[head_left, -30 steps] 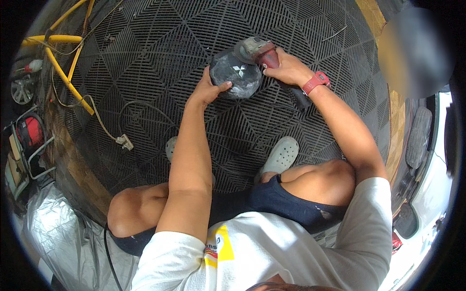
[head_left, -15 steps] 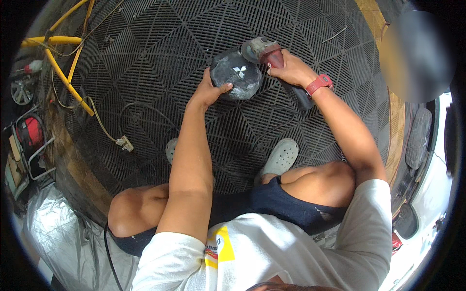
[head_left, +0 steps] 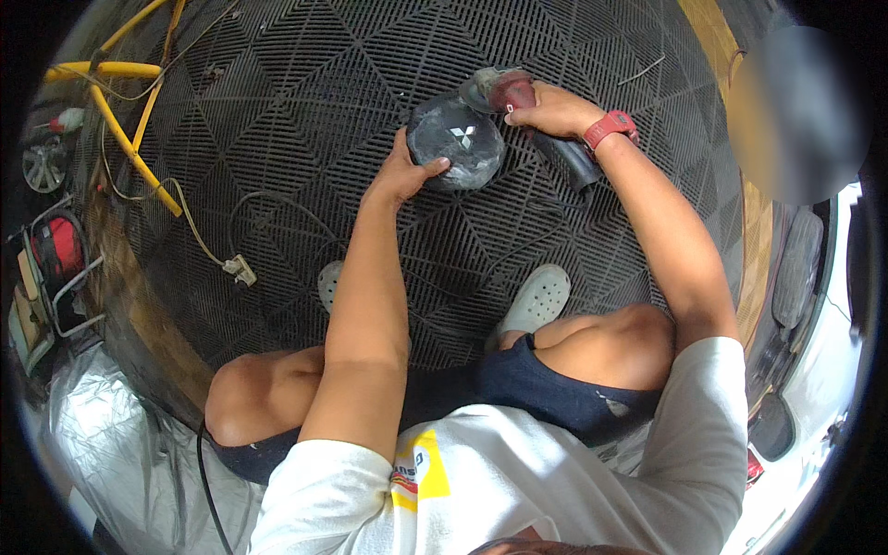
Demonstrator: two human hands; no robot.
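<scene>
A round dark grey cap [head_left: 458,143] with a small pale emblem lies on the black grid floor mat [head_left: 277,120]. My left hand [head_left: 402,171] grips its lower left rim with the thumb on top. My right hand [head_left: 555,109], with a red watch on the wrist, holds a red and black power tool [head_left: 527,120] whose head touches the cap's upper right edge. I crouch over it, both knees and pale shoes [head_left: 536,301] below.
A yellow metal frame [head_left: 120,120] and a thin cord ending in a small plug [head_left: 240,268] lie to the left. A red device [head_left: 55,254] sits at the left rim. A white vehicle body [head_left: 823,361] fills the right side.
My right hand and the power tool have shifted a little along the cap's upper right edge. The left hand stays on the cap's rim.
</scene>
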